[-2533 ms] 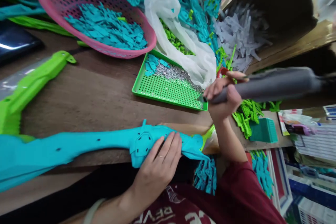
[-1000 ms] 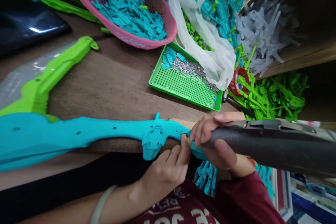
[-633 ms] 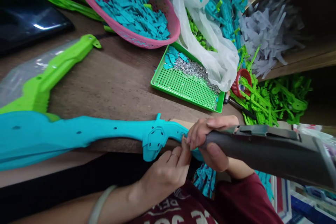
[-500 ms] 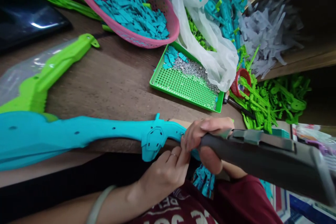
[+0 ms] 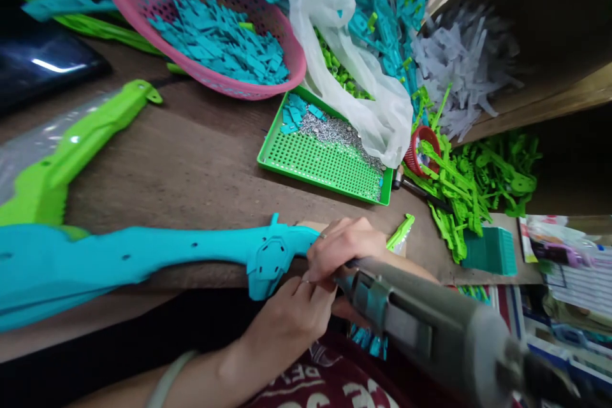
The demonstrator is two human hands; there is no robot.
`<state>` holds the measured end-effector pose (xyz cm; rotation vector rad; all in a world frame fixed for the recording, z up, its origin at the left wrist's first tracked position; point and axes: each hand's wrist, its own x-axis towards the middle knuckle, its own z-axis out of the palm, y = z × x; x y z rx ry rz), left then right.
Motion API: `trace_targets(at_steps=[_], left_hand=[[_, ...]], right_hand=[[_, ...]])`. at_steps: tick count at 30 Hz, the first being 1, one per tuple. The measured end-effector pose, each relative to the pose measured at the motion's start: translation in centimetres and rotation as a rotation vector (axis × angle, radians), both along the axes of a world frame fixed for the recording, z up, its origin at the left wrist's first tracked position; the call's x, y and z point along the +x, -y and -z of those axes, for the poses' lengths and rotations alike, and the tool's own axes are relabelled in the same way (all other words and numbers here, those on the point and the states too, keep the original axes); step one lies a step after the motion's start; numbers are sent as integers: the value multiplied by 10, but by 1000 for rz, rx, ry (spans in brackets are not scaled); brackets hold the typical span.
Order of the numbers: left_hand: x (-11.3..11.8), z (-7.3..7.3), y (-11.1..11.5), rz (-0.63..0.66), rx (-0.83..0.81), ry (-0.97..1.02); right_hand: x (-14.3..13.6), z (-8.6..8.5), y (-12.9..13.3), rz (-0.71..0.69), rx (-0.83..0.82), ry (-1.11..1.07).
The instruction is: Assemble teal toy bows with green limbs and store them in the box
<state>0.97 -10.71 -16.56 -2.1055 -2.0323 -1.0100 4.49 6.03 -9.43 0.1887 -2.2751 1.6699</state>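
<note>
**Closely huddled over a blue plastic part (image 5: pixel 182 247) along the near edge of the table (image 5: pixel 191 159)**

Grips a grey power screwdriver (image 5: pixel 430 319) in the right hand (image 5: pixel 344 245); rests the left hand (image 5: pixel 296 309) up against the right. Cannot tell the left hand's grip, hidden there. Has, farther from that edge, a green tray (image 5: pixel 306 162) of silver screws (image 5: pixel 332 131) just beside a pink basket (image 5: pixel 295 68).
</note>
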Motion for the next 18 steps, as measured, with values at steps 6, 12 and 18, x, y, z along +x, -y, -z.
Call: trace_targets(at_steps=[6,12,18], left_hand=[[3,-17,-19,76,47,-218],[10,12,-45,372,367,-99],[9,20,-40,424,411,-11]], right_hand=[[-40,0,-64,651,-72,-366],[-78,23,-106,954,-150,-375],[-77,35,-109,875,-147,-412]])
